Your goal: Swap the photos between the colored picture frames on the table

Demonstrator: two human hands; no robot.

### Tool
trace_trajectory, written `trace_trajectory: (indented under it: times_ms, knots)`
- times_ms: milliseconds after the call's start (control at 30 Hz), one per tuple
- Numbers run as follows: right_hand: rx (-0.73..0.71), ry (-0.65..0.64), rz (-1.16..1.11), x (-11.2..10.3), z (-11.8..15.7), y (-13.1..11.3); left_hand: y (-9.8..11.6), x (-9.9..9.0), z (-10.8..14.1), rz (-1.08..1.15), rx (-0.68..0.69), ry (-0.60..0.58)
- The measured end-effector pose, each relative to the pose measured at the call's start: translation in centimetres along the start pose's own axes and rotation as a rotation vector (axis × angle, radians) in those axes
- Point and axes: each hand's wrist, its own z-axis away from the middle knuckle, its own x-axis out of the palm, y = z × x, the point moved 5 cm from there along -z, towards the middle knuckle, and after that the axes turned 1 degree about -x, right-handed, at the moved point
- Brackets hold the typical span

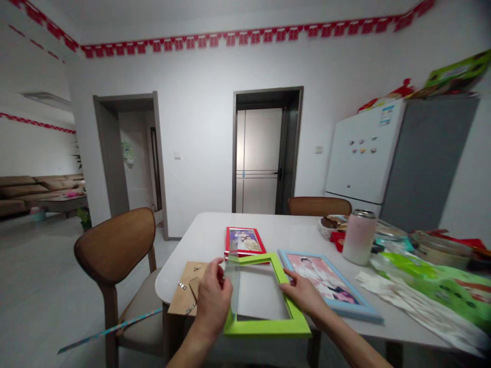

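An empty lime-green picture frame point(268, 327) is tilted above the table's near edge. My right hand point(305, 295) grips its right side, thumb and fingers closed on the rim. My left hand point(213, 295) is closed on a thin clear pane point(234, 291), which stands nearly edge-on over the frame's left side. Left of the frame, a brown backing board point(179, 301) with metal clips lies on the table, partly behind my left hand. Beyond the green frame is a red-framed photo point(244, 240). A larger photo in a light-blue frame point(364, 308) lies to the right, partly behind my right hand.
On the white table point(203, 230) stand a pink tumbler point(359, 237) and, at right, green plastic bags point(433, 286) and a white cloth point(414, 306). Wooden chairs stand at the left point(118, 250) and far side point(320, 206). A refrigerator point(360, 148) is behind.
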Motion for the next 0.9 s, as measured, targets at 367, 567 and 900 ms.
trace_trajectory:
  times_ms: [367,567,900]
  knots:
    - [-0.188,0.063,0.524,0.9,0.0,1.0,-9.4,-2.9,3.4,0.039,-0.332,-0.034]
    - [-0.178,0.081,0.516,0.6,-0.2,0.8,-7.4,-3.2,2.4,-0.002,-0.292,-0.059]
    - [-0.178,0.054,0.514,1.2,-0.2,1.2,-8.3,-1.2,1.2,0.291,-0.446,-0.034]
